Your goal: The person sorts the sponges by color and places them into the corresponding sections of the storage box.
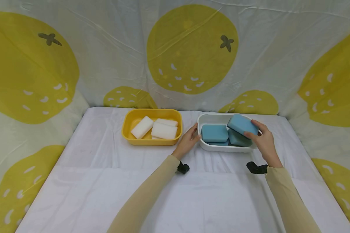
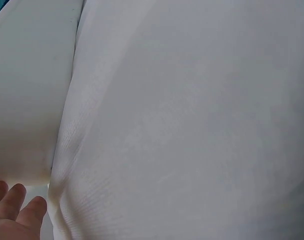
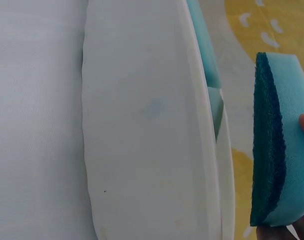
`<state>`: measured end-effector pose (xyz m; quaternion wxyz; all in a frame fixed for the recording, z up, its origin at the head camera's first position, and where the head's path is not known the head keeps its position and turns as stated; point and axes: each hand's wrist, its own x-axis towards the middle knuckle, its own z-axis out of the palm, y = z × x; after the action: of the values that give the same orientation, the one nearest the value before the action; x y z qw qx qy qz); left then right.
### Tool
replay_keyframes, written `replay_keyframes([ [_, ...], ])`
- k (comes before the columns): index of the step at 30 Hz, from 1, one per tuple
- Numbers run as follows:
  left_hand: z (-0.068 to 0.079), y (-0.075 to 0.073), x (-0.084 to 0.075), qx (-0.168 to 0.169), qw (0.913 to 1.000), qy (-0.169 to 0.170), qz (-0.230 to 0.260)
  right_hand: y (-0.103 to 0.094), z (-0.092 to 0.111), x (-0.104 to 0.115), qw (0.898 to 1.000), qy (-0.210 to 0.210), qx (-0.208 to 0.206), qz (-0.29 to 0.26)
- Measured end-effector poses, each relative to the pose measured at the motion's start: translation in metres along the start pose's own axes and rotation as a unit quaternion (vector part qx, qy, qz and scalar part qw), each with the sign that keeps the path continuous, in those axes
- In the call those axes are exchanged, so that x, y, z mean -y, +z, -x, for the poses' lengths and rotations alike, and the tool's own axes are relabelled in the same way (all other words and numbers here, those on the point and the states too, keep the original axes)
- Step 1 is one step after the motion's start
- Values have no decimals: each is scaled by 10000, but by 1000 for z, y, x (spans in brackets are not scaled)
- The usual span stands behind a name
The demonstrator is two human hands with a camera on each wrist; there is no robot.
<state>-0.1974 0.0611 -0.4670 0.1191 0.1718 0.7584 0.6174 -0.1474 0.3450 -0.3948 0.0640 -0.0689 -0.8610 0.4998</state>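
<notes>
My right hand [image 1: 264, 141] pinches a blue sponge [image 1: 242, 124] over the right end of a white tub [image 1: 221, 148]. In the right wrist view that sponge [image 3: 287, 145] shows a dark scouring layer along one side and is tilted, above the tub's rim. Other blue sponges [image 1: 214, 133] lie inside the tub, some partly hidden beneath others. At the tub's left end is my left hand [image 1: 188, 141], its fingers extended along the wall. The left wrist view catches only some fingertips [image 2: 34, 212] near the tub's side.
Left of the white tub stands a yellow tub [image 1: 128, 139] with several white sponge-like blocks [image 1: 164, 130] in it. A white cloth [image 1: 210, 200] covers the table. Behind hangs a curtain [image 1: 110, 58] printed with yellow fruit.
</notes>
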Motion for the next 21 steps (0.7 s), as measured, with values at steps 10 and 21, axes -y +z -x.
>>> replay_keyframes([
  [10,-2,0,4,13,9999,-91,82,6,-12,-5,9989,242,-164,366],
  [21,-1,1,2,-2,9999,-122,29,11,-19,-6,9974,345,-247,576],
])
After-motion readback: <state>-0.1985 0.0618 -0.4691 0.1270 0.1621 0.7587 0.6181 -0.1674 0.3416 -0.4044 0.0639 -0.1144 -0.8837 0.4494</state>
